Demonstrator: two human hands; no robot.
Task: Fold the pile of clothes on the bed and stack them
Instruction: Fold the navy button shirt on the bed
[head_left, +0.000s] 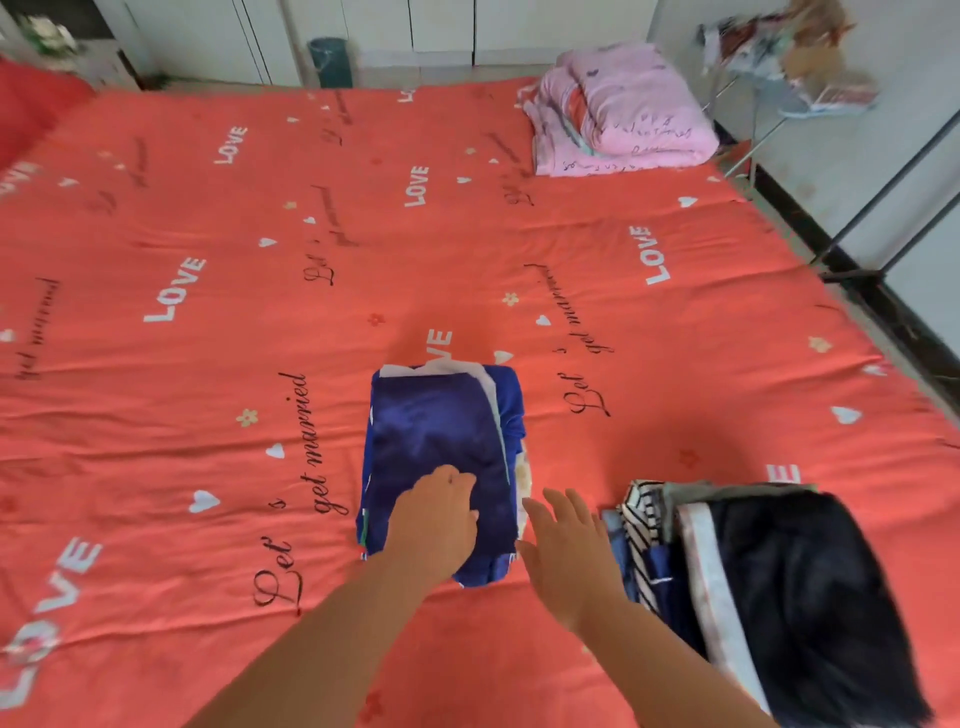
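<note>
The folded blue garment lies flat on the bed, near the front edge and roughly centred, with a white layer showing along its far and right edges.

The left hand rests on the near part of this garment, palm down. Its fingers are bent with the tips on the cloth; it cannot be told whether they pinch the fabric.

The right hand is just beside the garment's right edge, palm down. Its fingers are straight, slightly spread, and hold nothing.

A stack of folded clothes sits on the bed to the right of the right hand, with a dark garment on top.

Pink bedding lies folded at the far right corner of the bed
</note>
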